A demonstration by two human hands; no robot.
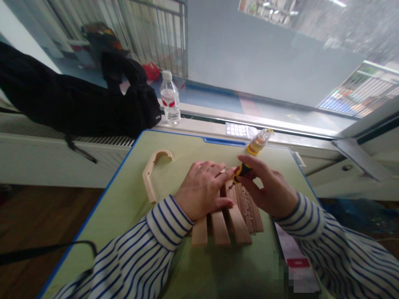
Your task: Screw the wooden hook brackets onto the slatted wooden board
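My left hand (pixel 199 190) lies over a piece made of light wooden slats (pixel 240 228), its fingers stretched out and thumb apart. Between the fingers of my right hand (pixel 270 186) is a small yellow-and-black screwdriver (pixel 243 170). It slants down to the left, and its tip is close to the rightmost slat and my left index finger. Whether a screw sits under the tip I cannot tell. Beside the slats, a darker grooved wooden board (pixel 256 216) carries several small screws (pixel 247 209). A curved wooden piece (pixel 147 179) rests left of my left hand.
The green table (pixel 124 216) has a blue edge. A yellow-capped clear bottle (pixel 259 142) stands at its far side. Beyond, a water bottle (pixel 170 101) and black bag (pixel 93 104) are on the windowsill. A flat item with a red patch (pixel 297 262) lies near my right forearm.
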